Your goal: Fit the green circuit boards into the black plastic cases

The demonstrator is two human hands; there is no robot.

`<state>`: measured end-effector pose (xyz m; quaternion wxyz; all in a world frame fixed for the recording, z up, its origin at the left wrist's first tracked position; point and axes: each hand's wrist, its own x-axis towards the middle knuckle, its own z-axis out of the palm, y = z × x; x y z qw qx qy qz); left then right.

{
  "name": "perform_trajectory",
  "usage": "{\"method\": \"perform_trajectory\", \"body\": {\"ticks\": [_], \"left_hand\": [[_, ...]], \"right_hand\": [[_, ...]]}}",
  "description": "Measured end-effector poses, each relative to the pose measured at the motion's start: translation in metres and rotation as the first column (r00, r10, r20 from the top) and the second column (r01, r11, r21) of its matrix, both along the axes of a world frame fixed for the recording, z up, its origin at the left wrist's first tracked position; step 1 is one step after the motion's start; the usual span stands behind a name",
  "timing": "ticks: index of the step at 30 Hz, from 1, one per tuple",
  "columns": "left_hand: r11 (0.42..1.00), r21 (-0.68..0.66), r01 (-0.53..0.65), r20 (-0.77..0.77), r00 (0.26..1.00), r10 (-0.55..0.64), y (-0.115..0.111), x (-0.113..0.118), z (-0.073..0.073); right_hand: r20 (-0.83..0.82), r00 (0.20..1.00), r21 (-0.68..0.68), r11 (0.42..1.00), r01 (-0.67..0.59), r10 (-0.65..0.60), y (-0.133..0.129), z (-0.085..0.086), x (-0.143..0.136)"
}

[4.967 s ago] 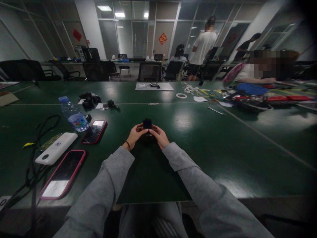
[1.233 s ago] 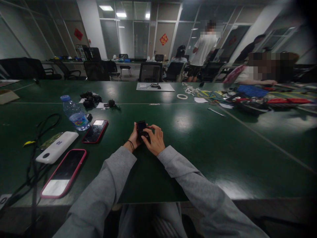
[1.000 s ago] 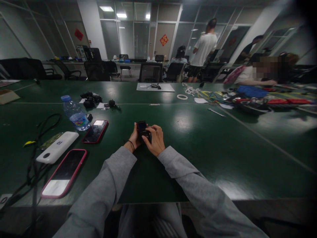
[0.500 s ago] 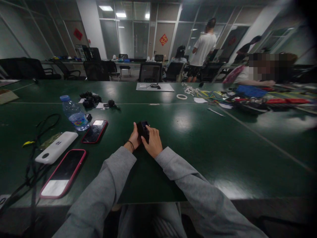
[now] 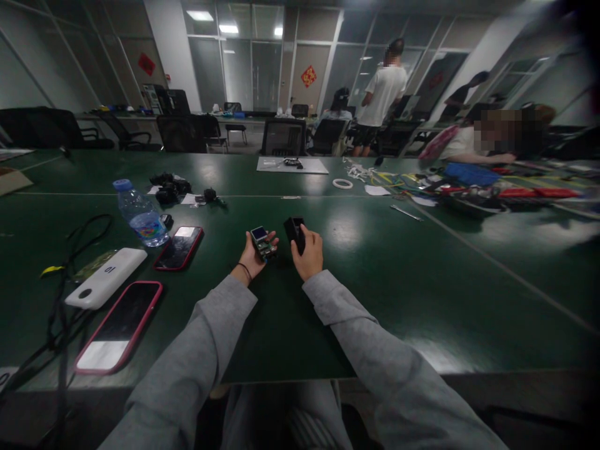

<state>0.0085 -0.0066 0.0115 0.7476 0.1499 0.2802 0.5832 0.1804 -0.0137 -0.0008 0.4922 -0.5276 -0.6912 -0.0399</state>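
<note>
Left hand [image 5: 252, 260] is holding a circuit board [image 5: 264, 245] in its grip, right hand [image 5: 309, 254] is pinching a black case [image 5: 293, 229]; a bottle [image 5: 144, 220] and phones [image 5: 179, 250] are sitting leftward on the counter [image 5: 389, 294].

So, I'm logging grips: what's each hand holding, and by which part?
The left hand holds a circuit board from beneath and along its left edge; the right hand grips a black case by its right side.
</note>
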Motion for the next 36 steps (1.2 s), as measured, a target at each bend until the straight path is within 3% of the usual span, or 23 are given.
{"method": "perform_trajectory", "body": {"ticks": [8,14,22,27,31,36], "left_hand": [[1.000,0.020,0.016,0.025,1.000,-0.016,0.002,-0.001,-0.002],[1.000,0.006,0.017,0.023,1.000,-0.017,0.000,-0.001,0.001],[1.000,0.008,0.025,0.033,0.999,-0.025,0.001,-0.003,-0.001],[1.000,-0.002,0.016,0.039,0.999,-0.016,0.000,-0.002,0.001],[1.000,-0.006,0.017,0.031,0.999,-0.017,-0.001,-0.002,0.003],[1.000,0.008,0.014,0.027,1.000,-0.015,-0.001,-0.002,0.002]], "right_hand": [[0.145,0.989,-0.193,0.981,0.015,0.014,0.005,-0.012,0.001],[0.160,0.987,-0.201,0.978,0.050,-0.018,0.004,-0.013,0.002],[-0.101,0.995,-0.255,0.966,-0.037,0.011,0.015,-0.013,0.008],[-0.187,0.978,-0.383,0.924,0.015,-0.093,0.025,-0.016,0.017],[-0.152,0.985,-0.313,0.949,0.035,-0.087,0.023,-0.016,0.018],[0.025,1.000,-0.180,0.983,0.019,-0.015,0.017,-0.017,0.014]]}}
